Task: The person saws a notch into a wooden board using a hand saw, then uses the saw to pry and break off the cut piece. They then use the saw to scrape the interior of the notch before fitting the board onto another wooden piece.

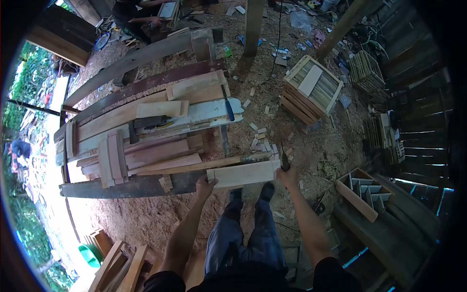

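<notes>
A pale short board (243,175) lies across the right end of a dark bench beam (146,190), close in front of my legs. My left hand (206,187) is closed around its left end, thumb on top. Beside the board's right end, my right hand (288,178) grips the dark handle of a handsaw (285,163). The saw's thin blade is seen nearly edge-on, pointing away from me. Small wood offcuts (261,144) are scattered on the ground just beyond the board.
Stacked planks (160,151) cover the bench, with a blue-handled chisel (229,110) and a dark-headed tool (132,132) on them. Slatted crates (314,80) and a divided wooden box (357,194) stand right. Another person (138,17) works at the far left. A post (253,29) rises beyond.
</notes>
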The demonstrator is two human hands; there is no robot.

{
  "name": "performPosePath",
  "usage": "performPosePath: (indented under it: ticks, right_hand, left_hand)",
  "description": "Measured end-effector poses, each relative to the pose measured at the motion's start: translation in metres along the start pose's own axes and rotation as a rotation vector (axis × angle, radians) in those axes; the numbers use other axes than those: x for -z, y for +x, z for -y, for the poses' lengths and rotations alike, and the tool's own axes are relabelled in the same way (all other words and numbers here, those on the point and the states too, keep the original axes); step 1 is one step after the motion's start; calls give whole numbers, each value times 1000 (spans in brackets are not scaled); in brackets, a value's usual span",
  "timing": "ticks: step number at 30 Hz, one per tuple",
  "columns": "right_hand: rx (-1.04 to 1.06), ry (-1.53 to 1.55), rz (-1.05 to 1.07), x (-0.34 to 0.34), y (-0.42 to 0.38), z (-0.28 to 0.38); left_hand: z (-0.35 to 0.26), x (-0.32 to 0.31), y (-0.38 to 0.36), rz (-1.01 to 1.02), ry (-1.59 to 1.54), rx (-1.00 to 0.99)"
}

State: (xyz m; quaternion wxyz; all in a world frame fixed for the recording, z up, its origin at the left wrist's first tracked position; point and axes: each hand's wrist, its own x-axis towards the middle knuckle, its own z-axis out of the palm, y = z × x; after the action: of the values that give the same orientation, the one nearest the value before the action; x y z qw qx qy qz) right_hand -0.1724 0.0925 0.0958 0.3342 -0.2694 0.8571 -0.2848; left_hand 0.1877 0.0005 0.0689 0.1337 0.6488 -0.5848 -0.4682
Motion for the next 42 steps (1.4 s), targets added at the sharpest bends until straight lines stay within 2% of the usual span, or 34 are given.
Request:
performPosePath:
  ticks: [2, 5, 8, 11, 13, 22, 25, 29, 32, 34, 37, 42]
  right_hand:
    - [-23, 12, 11, -7, 3, 0]
    - [10, -17, -17, -14, 15, -8]
    - [115, -5, -90, -27, 19, -15]
    - [63, -21, -64, -33, 23, -25]
    - [16, -23, -21, -34, 28, -25]
    - [-127, -231, -62, -42, 27, 1]
    - [-186, -254, -42, -43, 32, 3]
    - [-202, -264, -33, -42, 31, 7]
    - [-102, -172, -108, -43, 31, 5]
    - [-208, -206, -111, -46, 29, 3]
    - [-238, -281, -151, -51, 34, 4]
    - [-281, -325, -107, -52, 40, 15]
  left_hand:
    - [7, -9, 5, -93, -4, 0]
    - [-3, -7, 7, -48, -10, -12]
    - [17, -18, 15, -89, 28, -18]
    - [18, -17, 15, -119, 1, 20]
    - [9, -15, 13, -222, -4, -60]
    - [0, -12, 16, -174, 207, 35]
    - [-5, -13, 18, -183, 220, 117]
    - [0, -16, 22, -188, 245, 125]
    - [5, -23, 27, -296, 212, 73]
    - [6, -20, 24, -365, 122, 42]
    - [3, -16, 30, -298, 133, 116]
    - [3, -15, 34, -300, 152, 182]
